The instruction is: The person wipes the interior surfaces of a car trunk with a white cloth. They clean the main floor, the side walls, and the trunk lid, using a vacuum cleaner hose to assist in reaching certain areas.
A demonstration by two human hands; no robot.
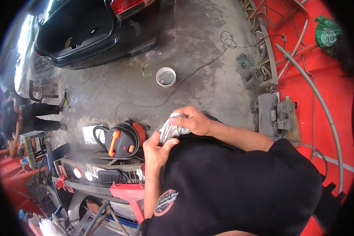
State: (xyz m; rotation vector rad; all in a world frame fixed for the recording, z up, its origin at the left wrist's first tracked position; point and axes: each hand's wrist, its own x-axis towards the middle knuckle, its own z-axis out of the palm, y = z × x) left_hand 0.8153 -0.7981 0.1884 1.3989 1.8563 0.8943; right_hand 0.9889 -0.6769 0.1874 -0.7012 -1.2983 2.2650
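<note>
A crumpled grey-white cloth (171,129) is stretched between my two hands, in front of my black shirt. My left hand (157,147) pinches its lower left end between thumb and fingers. The upper right part of the cloth is in my right hand (193,121), with the thumb lying over it. Left of my left hand stands a black and orange vacuum cleaner (124,140), close to it but apart. Farther off on the concrete floor is a white bucket (166,77) with cloudy liquid in it.
A black car (135,38) with an open trunk stands ahead. A cable (200,67) crosses the floor behind the bucket. Another person (32,116) is at the far left. An air compressor (268,112) stands at right, and a slatted rack (103,160) at lower left.
</note>
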